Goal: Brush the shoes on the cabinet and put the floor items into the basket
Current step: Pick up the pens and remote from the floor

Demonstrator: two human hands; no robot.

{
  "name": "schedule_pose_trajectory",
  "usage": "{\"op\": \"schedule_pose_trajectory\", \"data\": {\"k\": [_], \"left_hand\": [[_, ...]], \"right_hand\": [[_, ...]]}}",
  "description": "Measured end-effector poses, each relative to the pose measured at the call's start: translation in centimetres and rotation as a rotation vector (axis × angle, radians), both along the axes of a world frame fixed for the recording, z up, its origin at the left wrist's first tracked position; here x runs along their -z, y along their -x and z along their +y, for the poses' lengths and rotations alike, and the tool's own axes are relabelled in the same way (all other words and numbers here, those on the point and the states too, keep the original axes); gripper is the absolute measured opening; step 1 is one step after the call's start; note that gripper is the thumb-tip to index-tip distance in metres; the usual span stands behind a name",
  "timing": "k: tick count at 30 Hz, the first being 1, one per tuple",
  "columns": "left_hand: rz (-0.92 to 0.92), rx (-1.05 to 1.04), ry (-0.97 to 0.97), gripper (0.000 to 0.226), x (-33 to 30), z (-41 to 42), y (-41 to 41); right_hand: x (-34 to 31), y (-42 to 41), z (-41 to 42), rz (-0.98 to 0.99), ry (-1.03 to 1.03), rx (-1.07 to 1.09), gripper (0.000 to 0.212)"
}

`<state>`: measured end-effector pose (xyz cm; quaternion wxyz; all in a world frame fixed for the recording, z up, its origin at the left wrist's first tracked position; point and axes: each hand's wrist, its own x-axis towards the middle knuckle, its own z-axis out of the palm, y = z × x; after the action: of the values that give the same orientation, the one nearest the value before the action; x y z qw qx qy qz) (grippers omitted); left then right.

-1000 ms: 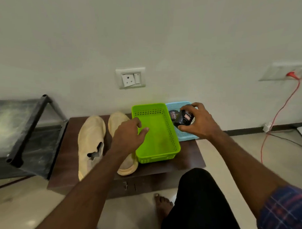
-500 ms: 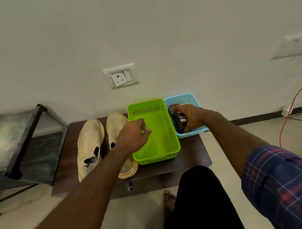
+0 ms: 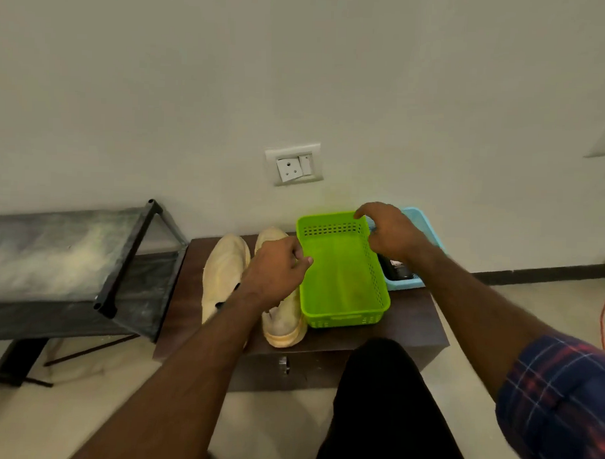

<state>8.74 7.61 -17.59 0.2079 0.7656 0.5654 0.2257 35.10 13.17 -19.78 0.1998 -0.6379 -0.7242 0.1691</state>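
The green basket [image 3: 344, 275] sits on the brown cabinet [image 3: 414, 322], right of the two cream shoes [image 3: 224, 271], which lie side by side with toes toward the wall. The left hand [image 3: 275, 269] rests at the basket's left rim, fingers curled and holding nothing visible. The right hand [image 3: 392, 234] hovers over the far right corner, fingers loosely spread and empty. A blue basket [image 3: 424, 230] sits just right, holding a dark container [image 3: 397, 268]. A wall socket [image 3: 293, 163] is above.
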Motion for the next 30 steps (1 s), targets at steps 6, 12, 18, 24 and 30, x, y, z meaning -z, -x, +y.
{"op": "schedule_pose_trajectory", "data": {"k": [6,12,18,24,30], "left_hand": [[0.060,-0.161,-0.100,0.023,-5.5,-4.5,7.4],[0.149,-0.572,-0.173,0.027,-8.3,-12.1,19.3],[0.235,-0.807,0.031,0.035,-5.1,-19.2,26.3],[0.129,-0.979,0.362,0.028,5.0,-27.1,31.3],[-0.079,-1.173,0.666,0.017,16.9,-34.6,35.6]], "right_hand": [[-6.5,17.9,-4.4,0.283,-0.384,-0.184,0.025],[-5.1,32.2,-10.0,0.285,-0.101,-0.386,0.011],[-0.1,40.2,-16.8,0.211,0.116,-0.551,0.008],[8.4,44.8,-23.7,0.028,0.382,-0.638,0.013],[17.6,48.8,-27.8,-0.270,0.514,-0.763,0.024]]}}
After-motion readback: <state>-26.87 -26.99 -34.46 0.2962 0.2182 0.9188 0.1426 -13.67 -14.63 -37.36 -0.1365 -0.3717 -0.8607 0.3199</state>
